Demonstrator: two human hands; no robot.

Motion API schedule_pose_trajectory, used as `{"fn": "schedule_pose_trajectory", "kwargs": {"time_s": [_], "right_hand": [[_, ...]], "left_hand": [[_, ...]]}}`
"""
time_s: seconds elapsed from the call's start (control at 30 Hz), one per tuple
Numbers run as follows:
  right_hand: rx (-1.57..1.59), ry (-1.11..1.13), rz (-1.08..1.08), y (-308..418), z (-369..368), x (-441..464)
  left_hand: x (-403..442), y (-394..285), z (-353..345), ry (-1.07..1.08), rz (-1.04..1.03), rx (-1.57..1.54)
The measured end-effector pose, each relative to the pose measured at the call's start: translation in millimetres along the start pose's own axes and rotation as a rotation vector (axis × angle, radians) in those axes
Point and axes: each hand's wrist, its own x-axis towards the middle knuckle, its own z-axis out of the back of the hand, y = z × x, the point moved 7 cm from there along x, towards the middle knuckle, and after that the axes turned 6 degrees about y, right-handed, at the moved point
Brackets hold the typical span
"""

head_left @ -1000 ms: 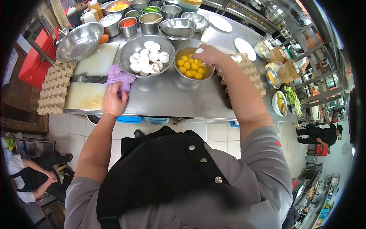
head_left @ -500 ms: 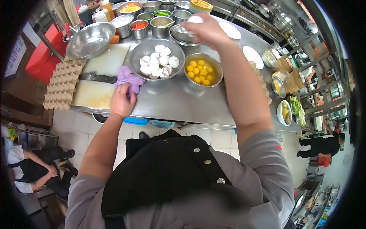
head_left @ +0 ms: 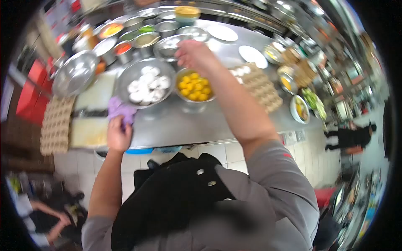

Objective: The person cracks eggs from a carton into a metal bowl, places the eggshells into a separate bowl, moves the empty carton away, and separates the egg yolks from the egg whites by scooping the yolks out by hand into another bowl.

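Observation:
My right hand (head_left: 195, 54) is blurred, its fingers curled at the edge of a small metal bowl (head_left: 166, 48). The white egg it held a moment ago is now mostly hidden by the fingers. Below it stands a metal bowl of egg yolks (head_left: 194, 87), beside a wider bowl (head_left: 122, 79) heaped with white eggshells (head_left: 146, 85). My left hand (head_left: 119, 136) is at the table's front edge, fingers curled on a crumpled purple cloth (head_left: 120, 110). A knife (head_left: 91, 113) lies by the cloth, across the cutting boards (head_left: 95, 94).
A cardboard egg tray (head_left: 264, 90) with a few white eggs lies under my right forearm. Another tray (head_left: 57, 125) is at the left. Metal pots of ingredients (head_left: 145, 41) line the back, near white plates (head_left: 252, 56). People sit at lower left and stand at far right.
My view has shifted, so the table sits further left and the right egg tray shows more. My right hand has come down towards the small metal bowl. My left hand stays at the cloth.

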Motion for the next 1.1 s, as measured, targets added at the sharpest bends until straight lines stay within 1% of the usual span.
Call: {"fn": "schedule_pose_trajectory", "kwargs": {"time_s": [0.03, 0.1, 0.17, 0.23, 0.27, 0.3, 0.4, 0.5, 0.6, 0.63, 0.73, 0.83, 0.87, 0.9, 0.93, 1.03, 1.1], "right_hand": [[-0.025, -0.06, -0.005, -7.3, 15.9, -6.8], [-0.207, -0.282, 0.005, -6.4, 70.4, -24.0], [-0.475, -0.484, -0.023, -3.3, 144.1, -41.0], [-0.846, -0.693, -0.101, -12.1, 228.5, -53.7], [-0.952, -0.685, -0.159, -27.2, 265.9, -58.9], [-1.058, -0.678, -0.214, -36.2, 288.2, -62.2], [-1.367, -0.411, -0.523, -34.2, 261.9, -78.9], [-1.316, -0.454, -0.577, -58.3, 269.7, -68.6], [-1.368, -0.496, -0.532, -57.8, 266.1, -59.3], [-1.383, -0.512, -0.518, -56.3, 264.6, -57.5], [-1.285, -0.533, -0.498, -53.7, 265.7, -62.4], [-0.902, -0.837, -0.174, -43.0, 264.9, -88.5], [-0.625, -0.743, -0.142, -53.6, 264.8, -97.0], [-0.349, -0.65, -0.111, -49.0, 254.4, -109.5], [-0.144, -0.585, 0.056, -40.3, 232.7, -125.8], [0.494, -0.359, 0.161, -47.2, 190.8, -170.9], [0.671, -0.338, 0.142, -52.5, 145.9, -205.7]], "left_hand": [[-2.1, 5.4, -4.3, -0.01, 0.019, 0.002], [0.2, 7.1, -5.5, 0.101, 0.142, -0.021], [0.9, 5.7, -5.4, 0.121, 0.154, 0.011], [2.3, 4.3, -5.3, 0.137, 0.165, 0.007], [1.4, 4.4, -4.4, 0.143, 0.173, 0.007], [0.1, 5.2, -4.8, 0.14, 0.173, 0.012], [1.1, 8.7, -7.5, 0.134, 0.177, 0.021], [0.7, 7.1, -7.6, 0.133, 0.182, 0.01], [1.5, 4.2, -4.4, 0.113, 0.15, 0.006], [2.5, -0.6, -1.5, 0.084, 0.107, 0.014], [5.0, -0.4, -0.8, 0.08, 0.098, 0.019], [-0.3, 2.8, -3.5, 0.092, 0.128, 0.003], [0.0, 5.3, -4.8, 0.093, 0.123, 0.005], [0.7, 6.7, -6.5, 0.095, 0.12, 0.006], [0.3, 7.9, -7.2, 0.084, 0.112, 0.016], [-0.7, 14.4, -10.6, 0.114, 0.147, 0.043], [0.2, 10.2, -9.0, 0.099, 0.124, 0.03]]}}
